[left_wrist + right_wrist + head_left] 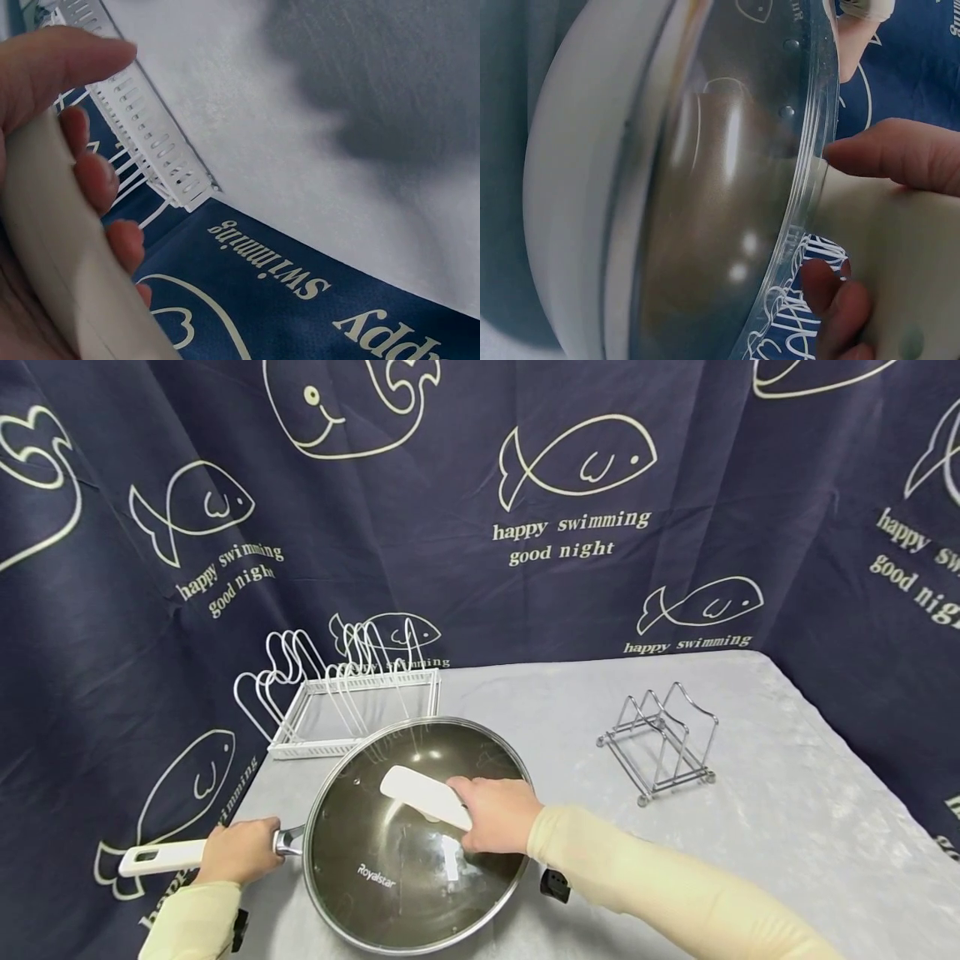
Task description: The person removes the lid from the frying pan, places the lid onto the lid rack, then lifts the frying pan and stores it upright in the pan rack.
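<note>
A large frying pan [562,187] with a pale outer wall is held over the near part of the table, covered by a dark-tinted glass lid [420,902] marked "Royalstar". My left hand [242,850] grips the pan's white handle [165,857]; the left wrist view shows fingers curled round that handle [67,247]. With my right hand [501,814] I hold the broad white lid knob [420,793], thumb on one side and fingers on the other. The lid hides the pan's inside. I cannot tell whether the lid sits fully on the rim.
Behind the pan at the left stands a white rack [311,750] with tall wire dividers. A smaller chrome wire rack [678,783] stands at the right on the grey-covered table [795,827]. A dark blue fish-print curtain [465,610] hangs round the back and sides.
</note>
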Tool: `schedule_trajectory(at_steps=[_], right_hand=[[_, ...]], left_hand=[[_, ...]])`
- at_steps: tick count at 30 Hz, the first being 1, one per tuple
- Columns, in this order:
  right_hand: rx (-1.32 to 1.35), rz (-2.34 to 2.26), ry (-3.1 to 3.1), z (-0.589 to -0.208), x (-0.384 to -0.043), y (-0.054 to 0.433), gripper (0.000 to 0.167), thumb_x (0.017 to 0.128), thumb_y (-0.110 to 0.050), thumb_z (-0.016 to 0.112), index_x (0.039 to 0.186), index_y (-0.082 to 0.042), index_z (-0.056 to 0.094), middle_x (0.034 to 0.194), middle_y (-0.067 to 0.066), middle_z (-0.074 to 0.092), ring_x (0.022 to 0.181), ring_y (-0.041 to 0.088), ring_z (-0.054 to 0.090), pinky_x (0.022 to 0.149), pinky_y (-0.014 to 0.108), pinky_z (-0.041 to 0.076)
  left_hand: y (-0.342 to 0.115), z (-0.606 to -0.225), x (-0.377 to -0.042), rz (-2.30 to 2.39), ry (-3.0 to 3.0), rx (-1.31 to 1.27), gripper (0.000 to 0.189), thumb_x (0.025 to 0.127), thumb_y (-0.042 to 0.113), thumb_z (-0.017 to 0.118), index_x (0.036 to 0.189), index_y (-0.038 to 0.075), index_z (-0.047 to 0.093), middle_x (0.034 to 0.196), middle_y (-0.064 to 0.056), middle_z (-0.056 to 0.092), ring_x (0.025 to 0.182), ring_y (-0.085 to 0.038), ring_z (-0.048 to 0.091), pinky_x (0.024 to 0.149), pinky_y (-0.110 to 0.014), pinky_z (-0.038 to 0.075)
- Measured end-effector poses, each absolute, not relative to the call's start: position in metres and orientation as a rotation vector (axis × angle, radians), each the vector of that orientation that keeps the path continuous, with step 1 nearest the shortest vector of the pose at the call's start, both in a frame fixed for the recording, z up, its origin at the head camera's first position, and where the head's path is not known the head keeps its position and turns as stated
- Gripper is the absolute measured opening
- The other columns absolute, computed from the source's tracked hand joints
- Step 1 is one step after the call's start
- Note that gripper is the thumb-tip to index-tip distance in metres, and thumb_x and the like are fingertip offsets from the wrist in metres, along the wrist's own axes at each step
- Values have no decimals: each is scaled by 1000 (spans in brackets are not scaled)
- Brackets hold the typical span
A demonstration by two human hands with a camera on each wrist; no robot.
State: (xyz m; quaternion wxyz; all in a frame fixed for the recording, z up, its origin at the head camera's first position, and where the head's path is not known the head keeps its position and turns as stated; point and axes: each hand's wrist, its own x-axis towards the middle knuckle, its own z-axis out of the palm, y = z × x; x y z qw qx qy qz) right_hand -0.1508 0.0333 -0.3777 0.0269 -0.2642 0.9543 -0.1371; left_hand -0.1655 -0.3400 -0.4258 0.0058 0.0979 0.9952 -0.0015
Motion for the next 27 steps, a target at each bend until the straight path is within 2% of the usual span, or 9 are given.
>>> schedule_trajectory(at_steps=[9,15,27], right_hand=[[-715,-386,2976,-378,-150,32,41,63,-27,79,91,-15,52,65,-5,57,54,14,52,46,33,40],[-718,-373,2988,-381,-151,31,37,64,-27,77,87,-13,50,63,-4,55,51,14,50,45,34,41],[-717,-406,2986,-384,-152,33,34,66,-27,75,83,-14,48,61,-6,51,50,13,45,45,33,40]], left_hand=[[-335,-426,-168,-7,3091,217,20,66,17,67,61,18,48,57,1,52,53,-20,44,61,-48,37],[-333,-424,-167,0,3082,194,19,67,15,65,61,17,47,57,0,50,53,-20,41,60,-45,35],[-337,-430,-170,-18,3086,194,18,66,16,64,62,18,47,58,-1,52,53,-21,44,59,-46,35]])
